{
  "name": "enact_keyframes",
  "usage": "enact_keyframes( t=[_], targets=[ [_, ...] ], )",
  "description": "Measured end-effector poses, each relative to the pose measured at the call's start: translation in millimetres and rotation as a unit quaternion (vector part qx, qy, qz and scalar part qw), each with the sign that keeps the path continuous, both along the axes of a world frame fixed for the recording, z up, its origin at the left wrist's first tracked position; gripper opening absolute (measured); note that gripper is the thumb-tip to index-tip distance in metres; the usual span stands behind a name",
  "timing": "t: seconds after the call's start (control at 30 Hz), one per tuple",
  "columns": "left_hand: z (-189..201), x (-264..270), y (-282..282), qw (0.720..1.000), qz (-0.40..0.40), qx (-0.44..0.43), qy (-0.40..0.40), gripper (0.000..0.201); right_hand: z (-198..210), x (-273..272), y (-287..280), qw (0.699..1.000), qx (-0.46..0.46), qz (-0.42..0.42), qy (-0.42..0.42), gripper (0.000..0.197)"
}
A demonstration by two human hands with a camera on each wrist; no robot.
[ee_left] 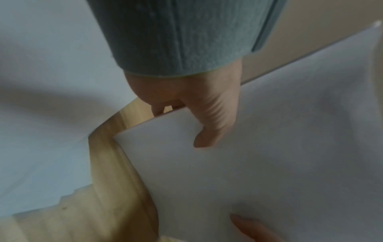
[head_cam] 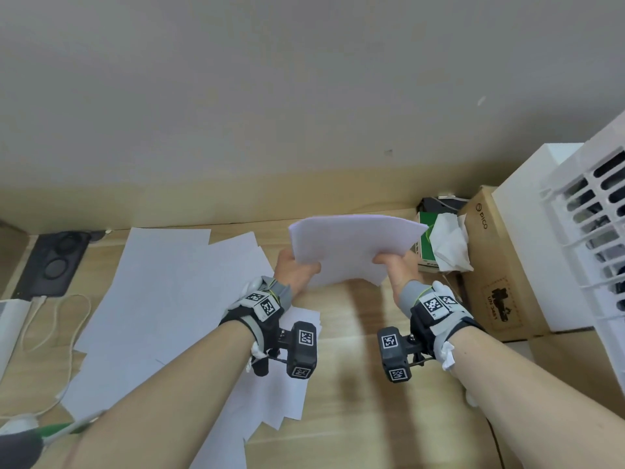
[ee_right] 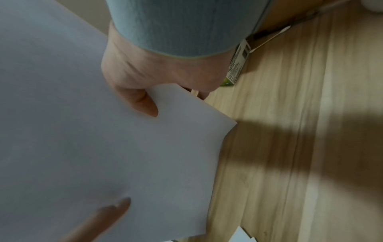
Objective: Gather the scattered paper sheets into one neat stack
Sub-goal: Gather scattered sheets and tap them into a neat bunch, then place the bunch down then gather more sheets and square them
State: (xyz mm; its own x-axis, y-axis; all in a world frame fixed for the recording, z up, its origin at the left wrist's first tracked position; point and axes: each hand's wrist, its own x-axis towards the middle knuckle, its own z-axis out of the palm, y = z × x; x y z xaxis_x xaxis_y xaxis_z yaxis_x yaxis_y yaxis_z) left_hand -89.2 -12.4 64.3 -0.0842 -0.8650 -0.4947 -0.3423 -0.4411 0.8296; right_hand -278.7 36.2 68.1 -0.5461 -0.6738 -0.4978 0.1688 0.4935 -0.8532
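Here a bundle of white sheets (head_cam: pixel 351 247) is held up off the wooden desk (head_cam: pixel 355 333), tilted with its far edge raised, at about one o'clock from the middle of the head view. The left hand (head_cam: pixel 296 270) pinches its near left edge: the thumb (ee_left: pixel 213 127) lies on top of the paper and the fingers are tucked underneath, mostly hidden. The right hand (head_cam: pixel 397 265) pinches the near right edge the same way, thumb (ee_right: pixel 143 103) on top, the other fingers curled below the sheets; how far those lower fingers are spread I cannot tell. In each wrist view the tip of the opposite thumb shows at six o'clock, resting on the paper.

Toward nine o'clock from the bundle, the scattered sheets (head_cam: pixel 169 292) lie flat on the desk, overlapping at uneven angles and running down to seven o'clock under the left forearm. Both wrists carry grey cuffs and black camera mounts with square coded tags.

At three o'clock of the bundle stands a green box (head_cam: pixel 426 242) with a crumpled white tissue (head_cam: pixel 451 240) against it, then a brown cardboard box (head_cam: pixel 497 265) and a white slotted appliance (head_cam: pixel 598 225). At nine o'clock of the frame sits a dark device (head_cam: pixel 54 262), with a pale cable (head_cam: pixel 44 326) looping toward eight o'clock.
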Motion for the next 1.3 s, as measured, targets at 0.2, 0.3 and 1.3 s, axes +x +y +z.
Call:
enact_keyframes(
  t=[0.2,0.3,1.3],
  targets=[
    [-5,-4,-23,0.999,0.011,0.024,0.038,0.022,-12,-14,-26,0.999,0.015,0.021,0.028,0.023],
    [-17,-4,-29,0.997,-0.007,0.063,0.037,0.024,-26,-21,-35,0.997,0.052,0.039,0.039,0.022],
    [-68,1,-40,0.989,0.044,0.062,-0.125,0.019,-96,-13,-53,0.934,0.2,0.126,0.268,0.061]
  ],
)
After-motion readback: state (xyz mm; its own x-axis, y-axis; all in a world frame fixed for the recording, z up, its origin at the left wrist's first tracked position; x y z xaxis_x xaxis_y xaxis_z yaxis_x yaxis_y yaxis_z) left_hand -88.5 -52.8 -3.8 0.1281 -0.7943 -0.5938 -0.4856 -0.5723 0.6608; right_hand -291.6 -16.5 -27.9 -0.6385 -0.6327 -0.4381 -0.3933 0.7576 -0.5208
